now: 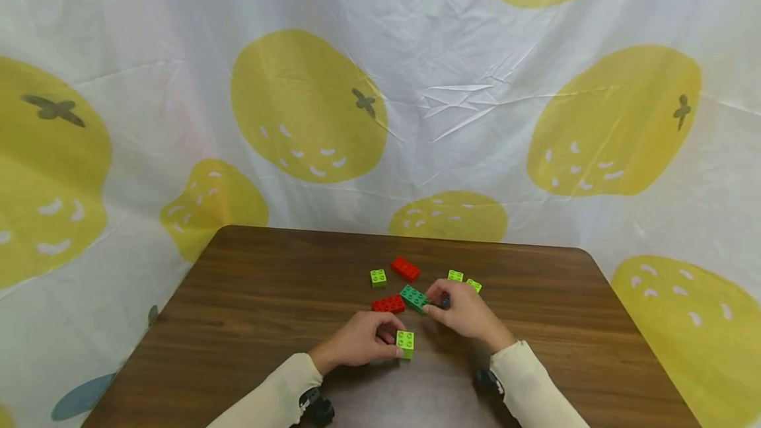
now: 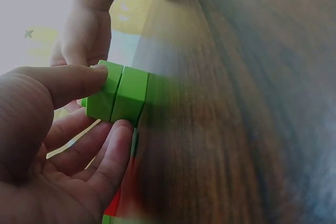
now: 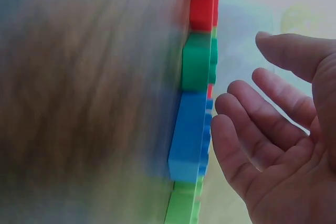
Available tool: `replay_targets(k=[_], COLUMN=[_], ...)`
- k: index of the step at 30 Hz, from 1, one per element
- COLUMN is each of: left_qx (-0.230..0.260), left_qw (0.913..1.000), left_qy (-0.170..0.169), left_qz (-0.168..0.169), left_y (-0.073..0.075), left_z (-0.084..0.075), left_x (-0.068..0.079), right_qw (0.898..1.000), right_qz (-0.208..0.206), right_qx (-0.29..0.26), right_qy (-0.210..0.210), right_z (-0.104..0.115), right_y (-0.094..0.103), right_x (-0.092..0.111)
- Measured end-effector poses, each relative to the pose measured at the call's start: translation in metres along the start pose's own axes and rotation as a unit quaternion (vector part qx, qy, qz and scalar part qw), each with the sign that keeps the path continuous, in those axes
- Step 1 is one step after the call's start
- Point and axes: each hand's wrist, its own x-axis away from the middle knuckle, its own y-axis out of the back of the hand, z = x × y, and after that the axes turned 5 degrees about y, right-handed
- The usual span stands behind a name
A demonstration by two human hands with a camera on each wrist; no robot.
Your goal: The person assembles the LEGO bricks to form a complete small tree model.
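Note:
My left hand (image 1: 364, 340) pinches a stack of two lime green toy building bricks (image 2: 128, 93) between thumb and fingers, low over the table. In the head view the top lime brick (image 1: 405, 338) shows its studs. The right hand (image 1: 466, 311) hovers above a blue brick (image 3: 188, 140), fingers relaxed and apart from the thumb, with nothing between them. Only a bit of the blue brick shows from the head, under that hand. Beside it, by the right fingertips, lies a dark green brick (image 1: 414, 297).
Two red bricks, one farther back (image 1: 405, 269) and one nearer (image 1: 388, 304), lie by the dark green one. A small lime brick (image 1: 378, 277) sits left of them; two more lime bricks (image 1: 455, 275) sit behind my right hand. A patterned cloth (image 1: 440, 150) hangs behind the wooden table (image 1: 267, 296).

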Motion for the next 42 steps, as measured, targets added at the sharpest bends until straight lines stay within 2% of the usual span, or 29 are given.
replay_targets(k=[9, 18, 27, 35, 42], left_qx=[-0.001, 0.000, 0.005, 0.002, 0.000], left_qw=[0.9999, 0.9999, 0.9999, 0.9999, 0.9998], left_qy=[0.012, 0.010, 0.011, 0.013, 0.016], left_qz=[0.005, 0.006, 0.008, 0.008, 0.011], left_y=[0.000, 0.000, 0.002, 0.003, 0.002], left_z=[0.000, 0.001, 0.002, 0.003, 0.005], left_x=[0.001, 0.002, 0.003, 0.002, 0.001], right_qw=[0.998, 0.993, 0.990, 0.988, 0.985], right_qz=[-0.054, -0.079, -0.060, -0.023, -0.039], right_qx=[0.009, 0.067, 0.097, 0.103, 0.108], right_qy=[-0.044, -0.058, -0.081, -0.113, -0.132], right_z=[-0.018, -0.039, -0.050, -0.054, -0.057], right_y=[0.015, 0.030, 0.042, 0.041, 0.040], right_x=[0.003, 0.009, 0.013, 0.012, 0.011])
